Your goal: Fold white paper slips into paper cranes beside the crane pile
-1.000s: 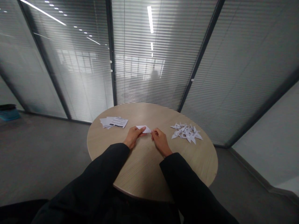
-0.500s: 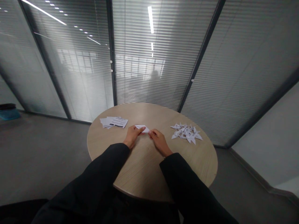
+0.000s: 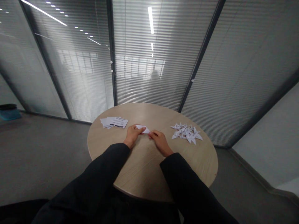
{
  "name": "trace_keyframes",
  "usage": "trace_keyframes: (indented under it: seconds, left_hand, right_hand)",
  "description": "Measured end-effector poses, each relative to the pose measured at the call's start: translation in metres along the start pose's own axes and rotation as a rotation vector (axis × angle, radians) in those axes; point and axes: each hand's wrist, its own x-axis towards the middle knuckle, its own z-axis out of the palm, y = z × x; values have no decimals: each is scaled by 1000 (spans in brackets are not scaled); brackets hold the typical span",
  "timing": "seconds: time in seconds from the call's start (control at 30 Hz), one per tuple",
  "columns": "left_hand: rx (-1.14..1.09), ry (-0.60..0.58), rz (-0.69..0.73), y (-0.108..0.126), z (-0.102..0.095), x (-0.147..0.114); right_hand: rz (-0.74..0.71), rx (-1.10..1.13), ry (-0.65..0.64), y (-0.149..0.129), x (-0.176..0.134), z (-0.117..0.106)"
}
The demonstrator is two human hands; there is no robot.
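Note:
Between my hands is a small piece of folded white paper (image 3: 143, 128), held over the middle of the round wooden table (image 3: 144, 168). My left hand (image 3: 132, 135) grips its left part, with the thumb lying on top. At the paper's right corner, the fingers of my right hand (image 3: 159, 141) are pinched together on it. Parts of the paper are hidden under the fingers. Right of my right hand lies a pile of folded white paper cranes (image 3: 187, 132). To the left is a loose stack of white paper sheets (image 3: 114, 122), the top one printed.
A glass partition with blinds (image 3: 149, 87) stands right behind the table's far edge. On the grey floor at the far left sits a blue bin with a black rim (image 3: 9, 112). A white wall (image 3: 271, 149) is at the right.
Both hands stay almost in place on the folded paper. The view has shifted very slightly; the pile and the stack lie as before.

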Motion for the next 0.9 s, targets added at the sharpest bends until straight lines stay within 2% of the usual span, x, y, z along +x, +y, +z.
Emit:
trace_keyframes:
  seconds: [0.17, 0.3, 0.47, 0.67, 0.9]
  left_hand:
    - [25, -113, -22, 0, 2, -1]
    - [111, -186, -25, 2, 4, -6]
    - [228, -245, 18, 1, 3, -7]
    - [159, -281, -24, -2, 1, -5]
    - [61, -306, -84, -1, 3, -6]
  right_hand:
    - [-42, 41, 102, -6, -3, 0]
    - [-84, 57, 84, -8, -4, 0]
    - [-65, 84, 101, -5, -3, -1]
    - [-68, 54, 178, -4, -1, -2]
    - [-109, -15, 197, -5, -2, -2]
